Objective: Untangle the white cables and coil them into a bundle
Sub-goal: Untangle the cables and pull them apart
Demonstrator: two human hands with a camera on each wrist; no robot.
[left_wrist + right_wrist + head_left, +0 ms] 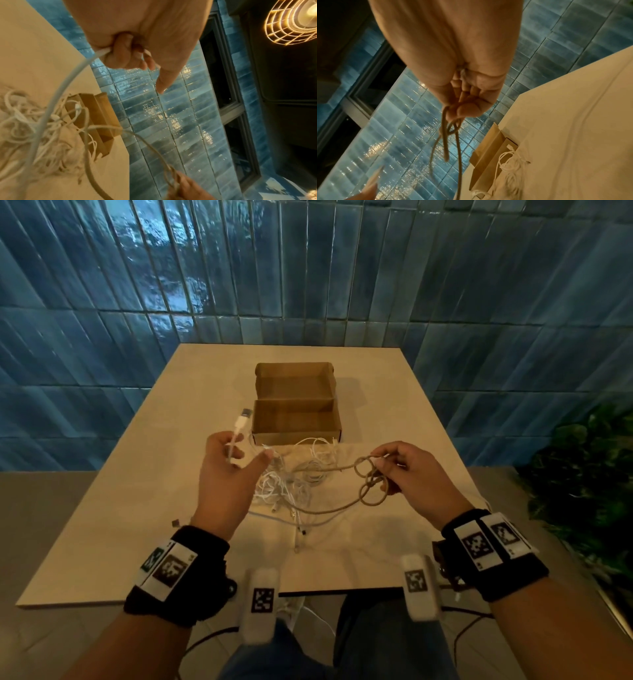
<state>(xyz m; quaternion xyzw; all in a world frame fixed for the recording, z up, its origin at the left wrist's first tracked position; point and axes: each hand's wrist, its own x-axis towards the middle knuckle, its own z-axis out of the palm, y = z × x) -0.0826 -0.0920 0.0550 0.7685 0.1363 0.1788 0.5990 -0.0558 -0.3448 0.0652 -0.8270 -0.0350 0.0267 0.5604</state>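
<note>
My left hand (228,470) is raised over the table (113,529), its fingers curled round a white cable just below its USB plug (245,414), which sticks up past my fingers. My right hand (409,474) pinches the same cable's knotted loops (371,481) between thumb and fingertips, held clear of the surface. Between and just beyond my hands, the tangle of white cables (291,477) lies mid-table, a few strands trailing toward the near edge. Past it, touching the tangle's far side, an open cardboard box (296,419) sits toward the far edge, lid flipped back
</note>
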